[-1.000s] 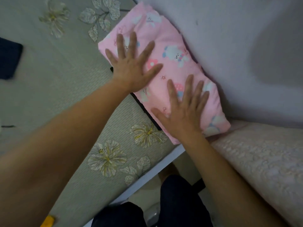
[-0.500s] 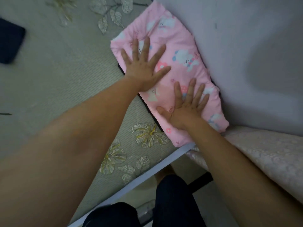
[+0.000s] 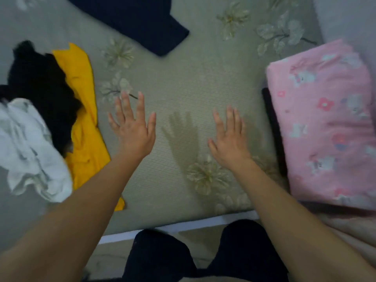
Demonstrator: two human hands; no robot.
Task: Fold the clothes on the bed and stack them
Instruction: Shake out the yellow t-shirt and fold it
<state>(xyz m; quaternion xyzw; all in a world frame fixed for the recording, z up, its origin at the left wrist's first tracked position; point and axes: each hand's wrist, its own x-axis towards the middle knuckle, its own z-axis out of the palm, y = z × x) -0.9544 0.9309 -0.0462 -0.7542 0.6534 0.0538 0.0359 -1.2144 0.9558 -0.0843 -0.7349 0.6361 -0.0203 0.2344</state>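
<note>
A folded pink garment (image 3: 323, 123) with a cartoon print lies at the right on top of a dark folded piece (image 3: 273, 127) whose edge shows beneath it. At the left sits a loose heap: a yellow garment (image 3: 85, 123), a black one (image 3: 40, 86) and a white one (image 3: 28, 151). A dark navy garment (image 3: 142, 19) lies at the far side. My left hand (image 3: 132, 127) hovers over the bed beside the yellow garment, fingers spread, holding nothing. My right hand (image 3: 230, 137) is flat over the bed, left of the pink stack, also empty.
The bed (image 3: 183, 82) has a grey-green cover with pale flower prints. Its white front edge (image 3: 183, 226) runs just before my dark-trousered legs (image 3: 183, 257). A grey wall (image 3: 345, 15) rises at the far right, and a beige textured cover (image 3: 345, 226) lies at the lower right.
Both hands have lifted off the pink folded garment and moved left over the bare bed. The view has swung left, bringing the heap of unfolded clothes into sight.
</note>
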